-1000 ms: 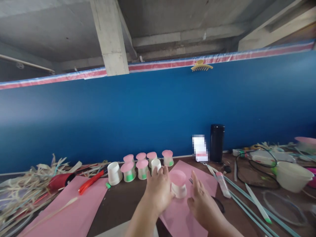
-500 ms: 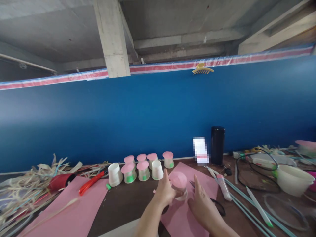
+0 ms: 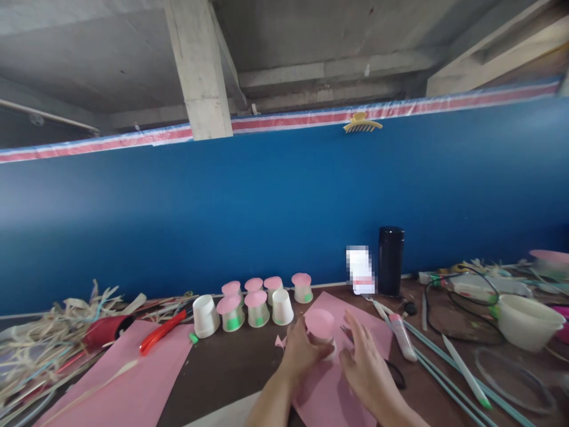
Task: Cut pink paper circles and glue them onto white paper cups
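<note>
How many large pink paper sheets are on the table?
2: a middle sheet, beneath the pink-topped cup at the left hand, and a left sheet, under the red tool. More could lie hidden beneath.

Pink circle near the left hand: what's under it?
A white cup is under the pink circle, which hides its top; the left hand covers part of its side.

No text can be read: the white panel (image 3: 360,265) just left of the black flask (image 3: 391,261) is pixelated; the pink-capped tube (image 3: 403,339) in front is blurred.
</note>
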`<action>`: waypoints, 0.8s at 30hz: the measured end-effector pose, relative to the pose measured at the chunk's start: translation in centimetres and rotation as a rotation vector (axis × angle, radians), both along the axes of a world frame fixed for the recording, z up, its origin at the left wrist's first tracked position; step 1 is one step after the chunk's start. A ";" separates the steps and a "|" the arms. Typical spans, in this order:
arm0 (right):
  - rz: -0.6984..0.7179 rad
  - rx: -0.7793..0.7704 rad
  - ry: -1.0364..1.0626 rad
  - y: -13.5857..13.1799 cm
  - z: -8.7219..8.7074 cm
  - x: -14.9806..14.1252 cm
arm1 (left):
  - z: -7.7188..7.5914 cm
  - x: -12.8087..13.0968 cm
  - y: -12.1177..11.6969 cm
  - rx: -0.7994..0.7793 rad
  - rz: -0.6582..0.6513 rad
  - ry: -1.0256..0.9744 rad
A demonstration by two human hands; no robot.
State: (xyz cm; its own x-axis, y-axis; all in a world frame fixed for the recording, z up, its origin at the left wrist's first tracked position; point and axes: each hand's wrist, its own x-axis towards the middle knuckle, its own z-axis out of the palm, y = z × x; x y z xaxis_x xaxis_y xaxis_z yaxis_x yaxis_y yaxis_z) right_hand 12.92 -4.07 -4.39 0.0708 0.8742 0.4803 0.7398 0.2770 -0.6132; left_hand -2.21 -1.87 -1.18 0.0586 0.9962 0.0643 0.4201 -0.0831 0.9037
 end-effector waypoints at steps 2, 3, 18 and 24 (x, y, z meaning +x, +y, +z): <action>0.017 0.070 -0.060 -0.4 0.9 -0.1 | -0.3 0.1 0.0 0.045 -0.014 0.032; 0.040 0.111 -0.097 -0.7 1.5 -0.1 | -0.5 0.2 0.1 0.066 -0.020 0.057; 0.113 0.079 -0.484 -2.7 5.1 -0.5 | -1.6 0.8 -0.6 0.368 -0.118 0.420; 0.087 0.074 -0.492 -2.6 4.9 -0.7 | -2.1 0.7 -0.4 0.393 -0.113 0.388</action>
State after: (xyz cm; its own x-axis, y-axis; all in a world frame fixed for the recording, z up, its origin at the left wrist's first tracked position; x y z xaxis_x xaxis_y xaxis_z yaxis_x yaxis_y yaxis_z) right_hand 12.26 -6.68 0.47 -0.2510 0.8290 0.4998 0.9084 0.3801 -0.1743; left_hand -1.50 -2.29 -3.26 0.2568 0.8877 0.3822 0.6842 -0.4463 0.5768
